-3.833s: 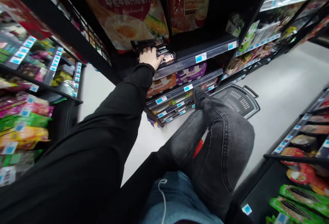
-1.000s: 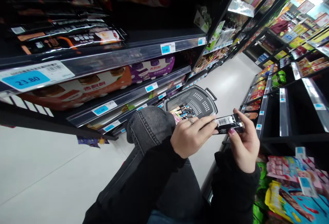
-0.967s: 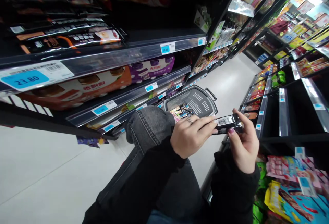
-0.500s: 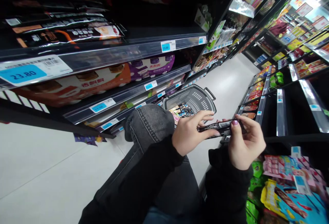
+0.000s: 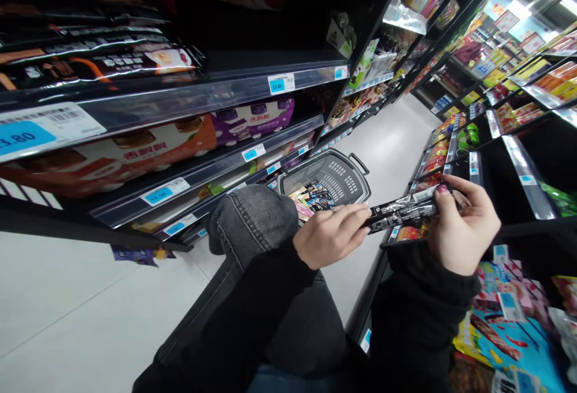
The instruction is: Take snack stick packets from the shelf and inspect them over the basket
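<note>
A narrow, glossy black packet with a white barcode label is stretched between my hands above the aisle floor. My right hand pinches its right end, thumb on top beside the label. At the other end, my left hand has its fingers pressed together around the packet's tip, which they partly hide. Beyond my left hand, a grey shopping basket stands on the floor, with several small colourful packets in it.
My bent knee is close to the left shelf, which holds black packs and purple and orange multipacks. Right of me, a low shelf carries bagged snacks. The pale aisle floor runs ahead between the shelves.
My right hand has moved right and slightly up, so more of the black packet shows between my hands. My left hand's fingers have closed together at its left end. The view has shifted slightly.
</note>
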`<state>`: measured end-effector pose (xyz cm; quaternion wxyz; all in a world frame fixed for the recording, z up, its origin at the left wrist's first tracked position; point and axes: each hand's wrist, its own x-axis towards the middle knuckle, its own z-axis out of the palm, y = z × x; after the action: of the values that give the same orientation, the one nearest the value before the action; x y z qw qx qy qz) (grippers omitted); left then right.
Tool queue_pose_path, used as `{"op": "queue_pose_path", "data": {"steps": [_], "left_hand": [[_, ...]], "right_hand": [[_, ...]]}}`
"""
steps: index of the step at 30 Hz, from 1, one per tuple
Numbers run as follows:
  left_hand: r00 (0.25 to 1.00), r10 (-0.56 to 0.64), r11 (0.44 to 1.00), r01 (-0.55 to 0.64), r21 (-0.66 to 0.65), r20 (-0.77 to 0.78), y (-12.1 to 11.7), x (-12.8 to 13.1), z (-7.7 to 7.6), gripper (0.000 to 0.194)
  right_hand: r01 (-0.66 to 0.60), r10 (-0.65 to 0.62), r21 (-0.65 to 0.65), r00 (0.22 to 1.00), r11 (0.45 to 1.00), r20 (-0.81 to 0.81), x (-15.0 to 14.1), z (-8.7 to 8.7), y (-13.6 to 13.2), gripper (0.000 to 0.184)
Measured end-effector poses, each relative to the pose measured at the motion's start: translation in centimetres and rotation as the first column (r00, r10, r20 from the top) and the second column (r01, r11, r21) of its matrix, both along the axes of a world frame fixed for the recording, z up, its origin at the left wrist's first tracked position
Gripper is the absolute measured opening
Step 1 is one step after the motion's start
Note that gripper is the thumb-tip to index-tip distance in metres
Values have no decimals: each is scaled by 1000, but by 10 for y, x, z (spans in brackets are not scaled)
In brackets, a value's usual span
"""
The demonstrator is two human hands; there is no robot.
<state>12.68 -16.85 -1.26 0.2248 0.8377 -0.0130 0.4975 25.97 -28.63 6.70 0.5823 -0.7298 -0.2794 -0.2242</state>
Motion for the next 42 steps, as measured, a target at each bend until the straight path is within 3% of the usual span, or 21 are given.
{"op": "queue_pose_path", "data": {"steps": [3,6,8,10,12,14,15,17,20,24,26,29,32,34,37,42], "left_hand": [[997,26,999,-24,-31,68,2,-2,1,18],[994,-80,982,92,-163,79,5,-5,4,15],[984,-154,934,173,-313,84,7,-6,6,12],[966,-243,803,249,-541,83,10,-6,6,10],[929,-361,580,296,-759,87,14,-5,5,25],[871,-486,385,294,-875,79,17,-5,3,42],[831,-553,325,281,-903,60,18,-4,3,47],[749,-662,267,265,-926,24,18,-4,3,46],[716,-697,253,296,-921,39,13,-3,4,33],[819,-573,366,249,-897,-7,7,-3,6,22],[819,-573,379,253,-890,-11,7,-4,7,21],[769,-639,364,305,-880,2,6,-6,10,24],[734,-677,409,309,-859,-58,5,-8,13,28],[710,-696,432,298,-851,-105,5,-9,14,32],[660,-741,406,295,-865,-123,6,-8,14,42],[560,-825,287,301,-909,-75,11,-8,11,61]], "right_hand": [[-61,67,70,995,996,-78,-1,0,-1,26],[-136,156,159,981,978,-117,-6,-1,-1,24],[-202,234,221,963,954,-132,-10,-1,-1,22],[-249,294,267,945,931,-145,-12,-1,-2,22],[-282,326,239,930,929,-170,-13,-1,-5,29],[-327,359,171,910,929,-210,-14,-2,-6,45],[-346,370,140,903,928,-220,-14,-3,-5,53],[-385,401,110,888,916,-227,-16,-7,-2,63],[-458,467,101,844,883,-264,-22,-15,6,55],[-537,516,63,763,842,-390,-33,-24,14,44],[-535,513,66,757,842,-405,-35,-28,16,41],[-431,450,139,809,891,-377,-31,-30,16,30],[-255,323,238,891,937,-318,-18,-28,19,26],[-193,269,289,929,938,-255,-8,-22,21,27],[-182,238,274,953,944,-187,1,-12,24,25],[-156,197,248,969,956,-151,3,0,28,28]]}}
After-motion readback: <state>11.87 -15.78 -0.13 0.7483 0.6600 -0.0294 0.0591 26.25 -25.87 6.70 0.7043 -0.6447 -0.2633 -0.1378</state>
